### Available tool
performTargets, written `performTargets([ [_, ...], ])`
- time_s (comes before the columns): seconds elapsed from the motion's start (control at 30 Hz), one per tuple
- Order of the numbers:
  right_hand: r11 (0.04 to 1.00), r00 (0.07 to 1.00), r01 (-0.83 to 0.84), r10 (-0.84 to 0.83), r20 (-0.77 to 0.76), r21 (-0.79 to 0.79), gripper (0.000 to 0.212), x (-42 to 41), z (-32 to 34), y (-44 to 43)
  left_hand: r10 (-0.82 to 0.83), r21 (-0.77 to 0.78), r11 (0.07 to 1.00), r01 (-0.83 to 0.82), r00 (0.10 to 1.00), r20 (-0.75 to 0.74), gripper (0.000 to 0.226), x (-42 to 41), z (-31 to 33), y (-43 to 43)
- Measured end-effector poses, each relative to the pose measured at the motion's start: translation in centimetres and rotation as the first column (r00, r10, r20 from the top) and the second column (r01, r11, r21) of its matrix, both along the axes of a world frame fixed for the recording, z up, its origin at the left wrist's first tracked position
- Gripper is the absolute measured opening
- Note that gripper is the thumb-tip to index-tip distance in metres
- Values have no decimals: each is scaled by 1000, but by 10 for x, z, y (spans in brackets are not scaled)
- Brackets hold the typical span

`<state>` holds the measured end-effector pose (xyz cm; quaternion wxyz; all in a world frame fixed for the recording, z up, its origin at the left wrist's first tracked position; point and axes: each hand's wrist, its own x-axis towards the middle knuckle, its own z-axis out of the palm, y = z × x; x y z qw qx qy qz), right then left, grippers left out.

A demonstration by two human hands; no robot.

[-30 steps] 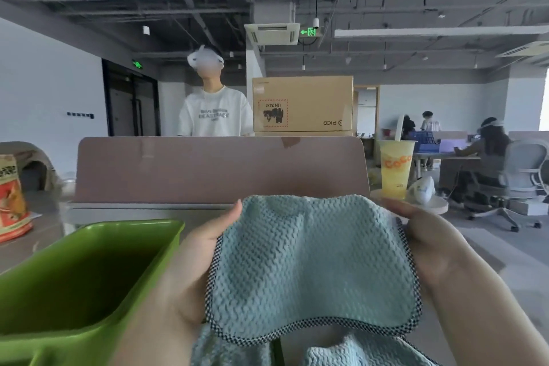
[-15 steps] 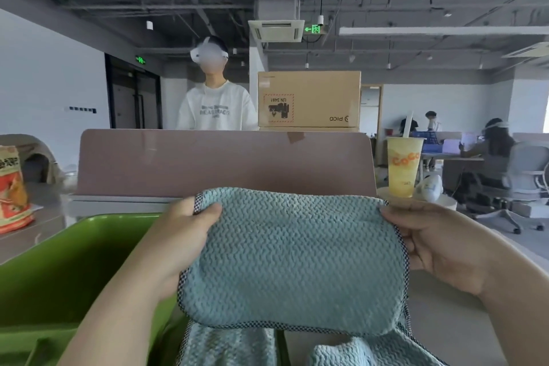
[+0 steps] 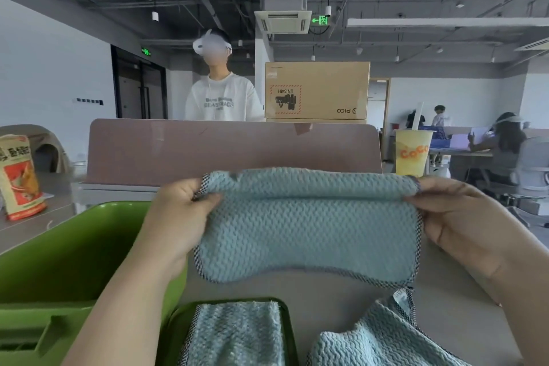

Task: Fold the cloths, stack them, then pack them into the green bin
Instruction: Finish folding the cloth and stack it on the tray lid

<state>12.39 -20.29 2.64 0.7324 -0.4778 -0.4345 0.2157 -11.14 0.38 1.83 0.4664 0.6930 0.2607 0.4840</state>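
Nearest me, just right of the green bin (image 3: 74, 249), lies a folded cloth (image 3: 237, 336), with a loose cloth (image 3: 380, 342) further right. Above them, my left grip (image 3: 178, 217) and right grip (image 3: 463, 223) pinch the top corners of the held cloth (image 3: 306, 226), its long axis running side to side. Beyond the bin, a cup (image 3: 413, 151) reads "CoCo" and a box (image 3: 317, 89) reads "PICO" and "UN 3481", upside down.

The cloth (image 3: 309, 226) is fuzzy waffle-textured microfibre with checked stitched edging. The green bin (image 3: 68, 258) looks like smooth, slightly glossy plastic. Matt cardboard box (image 3: 317, 89) and a shiny snack bag (image 3: 20, 175) too.
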Motion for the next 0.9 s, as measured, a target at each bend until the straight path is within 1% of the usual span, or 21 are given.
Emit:
performTargets([
  [0.03,997,999,34,-34,1,67,25,5,0,-1,21,15,1000,-22,998,51,33,-1,2,1],
  [0.07,996,998,68,-68,3,59,44,4,0,0,27,31,999,-29,996,83,41,-2,3,1],
  [0.1,995,997,83,-83,6,63,52,6,-2,0,25,52,998,-31,994,103,48,-2,4,3],
  [0.13,994,995,99,-99,8,44,51,5,-3,0,28,73,997,-36,993,115,54,-1,4,3],
  [0.17,996,997,81,-81,1,38,50,6,-5,0,30,86,996,-40,992,121,59,-1,3,2],
  [0.23,997,996,82,-81,-33,15,57,8,-9,3,28,95,995,-38,994,107,58,-1,2,3],
  [0.27,996,996,88,-88,-32,21,55,8,-10,4,26,87,996,-35,994,102,56,-1,1,4],
  [0.37,997,999,36,-35,-20,61,25,4,-9,5,25,24,999,-28,993,119,51,-1,-1,8],
  [0.4,998,999,35,-35,-13,61,24,3,-9,6,27,9,1000,-28,993,118,50,-1,-1,9],
  [0.43,998,999,50,-49,-18,49,32,5,-10,7,26,-3,1000,-26,992,120,49,-1,-1,8],
  [0.5,995,995,98,-98,-37,3,58,9,-13,8,20,-22,1000,-18,992,121,49,-2,1,5],
  [0.57,987,988,151,-153,-29,-61,65,11,-16,9,43,-20,999,-41,993,112,47,-1,2,6],
  [0.67,973,981,189,-193,-20,-130,64,14,-20,11,107,16,994,-109,990,89,44,0,0,11],
  [0.73,968,982,187,-191,-9,-168,61,12,-20,11,121,35,992,-123,991,62,43,0,0,11],
  [0.83,944,976,214,-215,23,-252,40,10,-20,10,90,42,995,-91,996,24,41,-1,2,8],
  [0.9,917,969,245,-245,40,-315,37,9,-20,11,36,35,999,-37,999,35,35,-3,5,4],
])
